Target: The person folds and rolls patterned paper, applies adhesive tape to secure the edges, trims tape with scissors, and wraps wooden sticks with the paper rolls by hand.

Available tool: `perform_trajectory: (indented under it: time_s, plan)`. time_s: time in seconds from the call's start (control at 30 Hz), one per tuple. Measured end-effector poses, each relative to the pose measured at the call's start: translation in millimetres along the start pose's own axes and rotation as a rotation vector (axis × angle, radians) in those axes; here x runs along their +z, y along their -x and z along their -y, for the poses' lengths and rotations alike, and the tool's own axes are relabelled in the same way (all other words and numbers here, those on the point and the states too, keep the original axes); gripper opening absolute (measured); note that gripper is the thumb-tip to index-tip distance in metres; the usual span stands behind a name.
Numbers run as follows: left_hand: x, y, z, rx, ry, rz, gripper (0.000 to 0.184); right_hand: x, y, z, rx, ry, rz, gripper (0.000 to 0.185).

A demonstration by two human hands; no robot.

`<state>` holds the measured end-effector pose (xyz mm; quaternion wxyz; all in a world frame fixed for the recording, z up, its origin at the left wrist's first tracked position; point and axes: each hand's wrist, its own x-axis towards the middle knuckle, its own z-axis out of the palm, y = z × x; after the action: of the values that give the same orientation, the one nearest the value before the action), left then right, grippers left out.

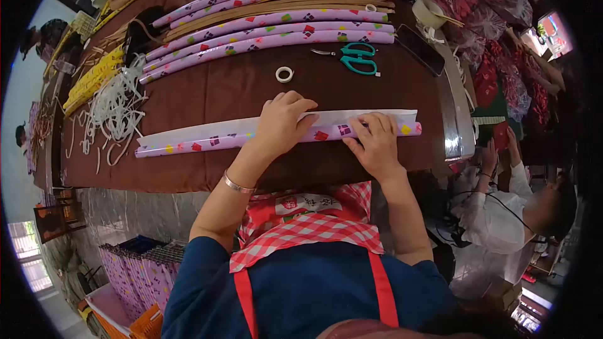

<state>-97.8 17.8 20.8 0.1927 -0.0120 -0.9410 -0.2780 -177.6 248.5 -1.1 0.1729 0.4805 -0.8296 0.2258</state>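
Note:
A long purple patterned roll (pixel 213 143) lies across the near part of the brown table, with a strip of its white underside (pixel 207 130) showing along the far edge. My left hand (pixel 282 119) rests on the middle of the roll, its fingers bent over the white strip. My right hand (pixel 377 141) lies on the roll near its right end, fingers spread on top and thumb on the near side. Beyond my left hand a small roll of white tape (pixel 284 75) lies on the cloth.
Teal scissors (pixel 359 59), a dark phone (pixel 421 50) and several finished purple rolls (pixel 270 42) lie farther back. White strips (pixel 116 110) are heaped at the left beside yellow rolls (pixel 94 81). A co-worker in white (pixel 496 213) is at the right.

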Motion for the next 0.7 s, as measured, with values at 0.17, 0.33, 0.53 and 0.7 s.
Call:
perform_trajectory:
  time_s: [0.17,0.33,0.53,0.7]
  plan:
    - [-18,18,-2,0.024,-0.047,0.119,0.025,4,2,-2,-0.006,-0.031,0.021,0.037]
    - [-19,42,5,-0.006,-0.195,0.170,0.033,5,0,-3,-0.023,-0.082,-0.016,0.036]
    - [-3,39,1,0.021,-0.250,0.178,0.036,16,-16,18,-0.097,-0.102,0.058,0.041]
    - [-6,36,7,0.024,-0.254,0.191,0.039,28,-27,20,-0.129,-0.074,0.085,0.039]
